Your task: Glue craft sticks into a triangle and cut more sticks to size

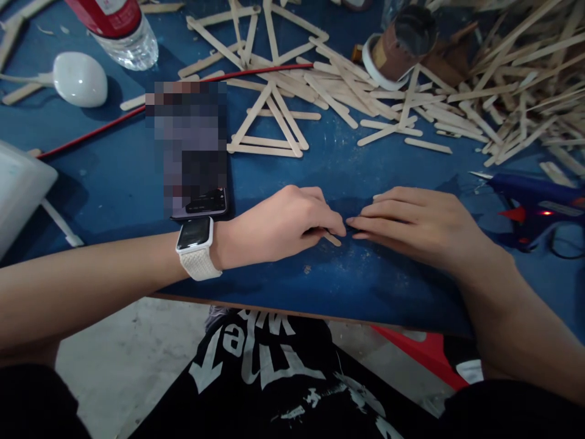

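Wooden stick at frame centre: we are pinching it under our curled left hand while our flat, empty right hand is steadying; aligning seems next

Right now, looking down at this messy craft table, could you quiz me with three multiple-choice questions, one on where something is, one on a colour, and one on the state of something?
1. Where does the glue gun lie?
A. right of the right hand
B. beside the water bottle
C. on the floor

2. What colour is the table?
A. green
B. blue
C. white

3. How do the two hands rest?
A. raised in the air
B. flat on the table, fingertips meeting over a wooden stick
C. gripping the bottle

Answers:
1. A, the gun lies at the table's right edge, past the right hand.
2. B, bare blue surface shows between the scattered sticks.
3. B, the left hand and the right hand press down, with the stick's end poking out beneath the left fingers.
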